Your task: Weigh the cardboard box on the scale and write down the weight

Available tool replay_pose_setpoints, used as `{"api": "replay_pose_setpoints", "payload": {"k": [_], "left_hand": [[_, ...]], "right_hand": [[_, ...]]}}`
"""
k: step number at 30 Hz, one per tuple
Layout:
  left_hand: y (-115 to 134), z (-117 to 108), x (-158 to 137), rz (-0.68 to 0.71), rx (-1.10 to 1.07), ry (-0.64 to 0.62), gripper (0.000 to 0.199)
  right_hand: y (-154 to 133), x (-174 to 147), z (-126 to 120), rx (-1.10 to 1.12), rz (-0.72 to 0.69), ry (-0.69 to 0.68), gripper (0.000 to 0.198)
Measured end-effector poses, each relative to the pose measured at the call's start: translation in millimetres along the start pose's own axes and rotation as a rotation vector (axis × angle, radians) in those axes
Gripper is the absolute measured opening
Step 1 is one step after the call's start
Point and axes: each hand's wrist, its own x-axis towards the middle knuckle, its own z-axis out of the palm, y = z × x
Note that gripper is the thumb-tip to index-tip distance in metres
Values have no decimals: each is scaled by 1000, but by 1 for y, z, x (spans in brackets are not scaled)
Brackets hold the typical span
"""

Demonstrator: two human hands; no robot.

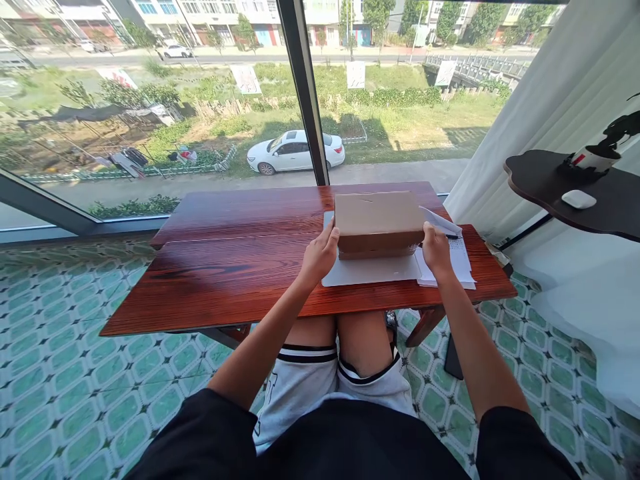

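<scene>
A brown cardboard box (379,219) with its lid down is on the right part of the wooden table. My left hand (321,252) grips its left front corner, and my right hand (436,249) grips the right front corner; the fingertips of both are partly hidden. Beneath the box lies a flat grey sheet or laptop-like panel (370,272), too plain to name surely. Written papers (459,260) are spread to the right, partly under my right hand. A dark pen (453,237) rests on them.
The reddish wooden table (215,267) stands against a large window. To the right, a dark wall shelf (545,180) carries a plant pot (593,160) and a white mouse-like object (579,199). White curtains (560,320) hang beside it. A dark phone-like slab (453,359) lies on the tiled floor.
</scene>
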Motion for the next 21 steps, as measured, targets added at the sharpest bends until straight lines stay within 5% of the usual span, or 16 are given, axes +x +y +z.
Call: {"api": "replay_pose_setpoints", "payload": {"k": [3,6,11,16,21], "left_hand": [[-3,-12,1,63,0,58,60],[-2,-28,0,144,-51,151,58],[9,-57,-5,331,-233,268,53],[37,-82,-24,533,-360,265,43],[68,-98,-54,721,-419,144,38]], "right_hand": [[3,3,-1,110,-112,34,49],[-7,1,-4,133,-254,268,54],[-50,-21,-11,211,-508,447,37],[-98,-54,-3,303,-751,256,29],[-132,-92,29,305,-920,-171,20]]}}
